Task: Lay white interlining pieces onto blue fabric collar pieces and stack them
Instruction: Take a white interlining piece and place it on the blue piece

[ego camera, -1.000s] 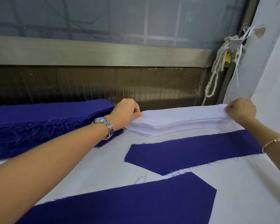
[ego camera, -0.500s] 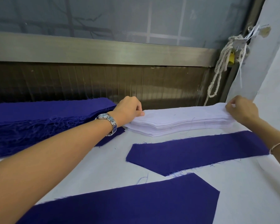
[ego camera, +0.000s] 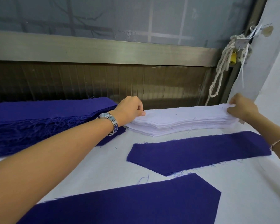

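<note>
A stack of white interlining pieces (ego camera: 181, 121) lies at the back of the white table. My left hand (ego camera: 129, 109) pinches the top piece at the stack's left end. My right hand (ego camera: 242, 108) pinches the top piece at the right end and has it slightly raised there. One blue collar piece (ego camera: 199, 151) lies flat just in front of the stack. A second blue collar piece (ego camera: 128, 206) lies nearer to me.
A thick frayed stack of blue fabric (ego camera: 44, 122) fills the back left. The white table cover (ego camera: 249, 191) shows between the pieces. A metal window rail (ego camera: 103, 49) runs behind, with a knotted white rope (ego camera: 223, 65) at the right by a white wall.
My right hand has lifted the right end of the top white piece a little. My left hand stays at the left end.
</note>
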### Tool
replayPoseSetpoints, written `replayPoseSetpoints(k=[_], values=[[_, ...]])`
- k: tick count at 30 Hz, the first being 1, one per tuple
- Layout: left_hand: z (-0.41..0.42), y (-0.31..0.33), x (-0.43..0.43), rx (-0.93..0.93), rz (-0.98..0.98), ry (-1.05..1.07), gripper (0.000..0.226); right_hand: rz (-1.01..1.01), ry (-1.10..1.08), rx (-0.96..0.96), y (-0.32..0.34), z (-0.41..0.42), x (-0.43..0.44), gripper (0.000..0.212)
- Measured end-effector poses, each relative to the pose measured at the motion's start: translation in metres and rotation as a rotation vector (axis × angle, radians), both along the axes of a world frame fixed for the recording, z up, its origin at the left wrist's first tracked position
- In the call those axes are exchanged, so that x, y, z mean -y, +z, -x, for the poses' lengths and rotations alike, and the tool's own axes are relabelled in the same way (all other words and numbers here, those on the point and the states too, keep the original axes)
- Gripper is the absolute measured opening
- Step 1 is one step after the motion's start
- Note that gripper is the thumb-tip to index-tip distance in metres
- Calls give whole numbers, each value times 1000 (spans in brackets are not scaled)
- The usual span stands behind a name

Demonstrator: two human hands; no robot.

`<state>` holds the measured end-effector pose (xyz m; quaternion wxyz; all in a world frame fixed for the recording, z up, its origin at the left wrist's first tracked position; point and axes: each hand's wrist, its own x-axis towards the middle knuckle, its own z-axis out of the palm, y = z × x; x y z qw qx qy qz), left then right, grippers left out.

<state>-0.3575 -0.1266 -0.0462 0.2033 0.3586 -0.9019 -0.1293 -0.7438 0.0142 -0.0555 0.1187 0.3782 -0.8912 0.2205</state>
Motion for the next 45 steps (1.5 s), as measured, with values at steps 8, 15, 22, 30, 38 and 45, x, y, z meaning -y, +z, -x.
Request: replayPoseSetpoints(k=[8,15,22,30,38,45], values=[[0,2,-3,20,-8,1,21,47,-214,163,-4,5,9,41],[1,3,-4,35,8,7,21,187,-187,132,-12,5,16,36],[0,3,-4,28,17,6,20,559,-104,248,-16,1,5,42],[1,2,-3,29,20,9,20,575,-118,220,-14,4,-5,45],[1,4,-5,36,8,14,21,610,-80,156,-19,2,-6,27],[2,4,-1,90,37,35,35,960,-29,595,-18,-1,-12,4]])
